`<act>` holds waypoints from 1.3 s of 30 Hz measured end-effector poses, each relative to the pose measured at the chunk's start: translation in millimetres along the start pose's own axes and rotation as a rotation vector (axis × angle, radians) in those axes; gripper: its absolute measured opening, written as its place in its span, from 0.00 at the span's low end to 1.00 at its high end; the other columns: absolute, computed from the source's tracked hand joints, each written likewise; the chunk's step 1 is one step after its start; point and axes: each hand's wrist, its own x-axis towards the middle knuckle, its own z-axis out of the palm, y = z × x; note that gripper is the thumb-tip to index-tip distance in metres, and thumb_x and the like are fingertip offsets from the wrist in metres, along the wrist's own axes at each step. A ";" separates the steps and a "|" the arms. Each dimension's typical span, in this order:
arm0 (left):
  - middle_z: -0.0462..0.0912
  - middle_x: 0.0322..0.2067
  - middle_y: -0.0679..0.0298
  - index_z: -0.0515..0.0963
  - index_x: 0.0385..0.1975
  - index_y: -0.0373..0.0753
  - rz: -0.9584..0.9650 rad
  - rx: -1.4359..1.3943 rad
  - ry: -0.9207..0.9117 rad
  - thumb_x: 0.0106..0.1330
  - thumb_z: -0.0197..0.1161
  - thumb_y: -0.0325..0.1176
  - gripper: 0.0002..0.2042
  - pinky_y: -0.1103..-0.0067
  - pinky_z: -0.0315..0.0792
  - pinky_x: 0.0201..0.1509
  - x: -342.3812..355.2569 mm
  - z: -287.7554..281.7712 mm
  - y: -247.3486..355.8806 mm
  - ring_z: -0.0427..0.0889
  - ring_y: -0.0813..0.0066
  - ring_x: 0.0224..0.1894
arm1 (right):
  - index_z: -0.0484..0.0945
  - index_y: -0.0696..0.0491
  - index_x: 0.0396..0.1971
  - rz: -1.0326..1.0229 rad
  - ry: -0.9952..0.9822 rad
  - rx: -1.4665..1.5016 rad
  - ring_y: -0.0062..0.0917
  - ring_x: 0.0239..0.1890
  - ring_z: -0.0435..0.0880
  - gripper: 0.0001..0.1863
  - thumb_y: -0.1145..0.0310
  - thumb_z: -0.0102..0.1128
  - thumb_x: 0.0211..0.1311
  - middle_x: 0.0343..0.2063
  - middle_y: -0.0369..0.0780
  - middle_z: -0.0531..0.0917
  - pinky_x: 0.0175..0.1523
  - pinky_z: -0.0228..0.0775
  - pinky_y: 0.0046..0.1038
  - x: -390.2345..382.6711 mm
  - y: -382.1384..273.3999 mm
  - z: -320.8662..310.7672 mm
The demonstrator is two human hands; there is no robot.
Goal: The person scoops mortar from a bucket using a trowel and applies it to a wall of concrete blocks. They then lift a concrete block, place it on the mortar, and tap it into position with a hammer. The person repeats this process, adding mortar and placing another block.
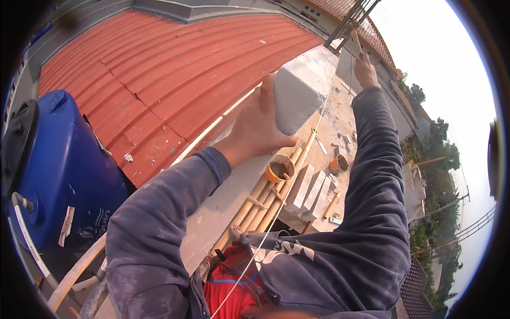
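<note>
- while the grey concrete block (297, 90) sits raised at the top of the wall line, the left hand (255, 130) is clamped on its near lower end, fingers wrapped round the left face and thumb under the corner.
- for a clean set, it seems best to keep the block's edge running along the taut white string (297, 165) that crosses beside it, and lower it level rather than corner first.
- the right hand (365, 69) is stretched far ahead, closed round something thin near the string's far end; what exactly it grips is too small to tell.
- below lie more grey blocks (312, 192) side by side on bamboo poles (260, 204), with an orange bucket (280, 169) just beside them and a second small bucket (338, 164) nearby.
- a red corrugated roof (175, 80) fills the left.
- as for labels, a blue plastic tank (58, 170) at lower left bears pale raised lettering low on its side and a strip of whitish tape (66, 226) stuck upright near its base.
</note>
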 end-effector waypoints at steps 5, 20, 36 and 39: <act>0.59 0.72 0.28 0.28 0.79 0.35 0.014 -0.048 -0.050 0.52 0.83 0.46 0.69 0.54 0.74 0.73 2.5 2.3 5.5 0.74 0.29 0.69 | 0.71 0.53 0.64 -0.184 -0.148 -0.249 0.63 0.58 0.84 0.24 0.50 0.45 0.83 0.52 0.65 0.85 0.64 0.73 0.58 12.4 44.6 6.1; 0.60 0.72 0.29 0.27 0.80 0.41 -0.066 -0.021 -0.092 0.51 0.83 0.48 0.70 0.54 0.76 0.71 2.0 -5.0 4.7 0.75 0.29 0.68 | 0.70 0.49 0.68 0.095 0.017 0.020 0.61 0.64 0.81 0.25 0.49 0.46 0.82 0.59 0.62 0.83 0.68 0.71 0.54 4.5 -6.1 15.2; 0.60 0.72 0.29 0.26 0.81 0.43 -0.102 -0.039 -0.125 0.50 0.83 0.48 0.71 0.52 0.77 0.69 5.0 -1.3 5.9 0.75 0.27 0.68 | 0.73 0.48 0.67 -0.103 -0.050 -0.247 0.58 0.56 0.86 0.25 0.49 0.47 0.82 0.54 0.60 0.86 0.57 0.79 0.52 -6.8 31.6 23.9; 0.58 0.73 0.29 0.26 0.81 0.42 -0.168 -0.003 -0.163 0.50 0.84 0.46 0.71 0.52 0.77 0.69 2.6 -13.5 6.1 0.75 0.27 0.68 | 0.73 0.46 0.67 0.032 0.041 0.053 0.54 0.41 0.91 0.24 0.48 0.48 0.82 0.46 0.59 0.89 0.41 0.84 0.49 -49.0 1.6 37.2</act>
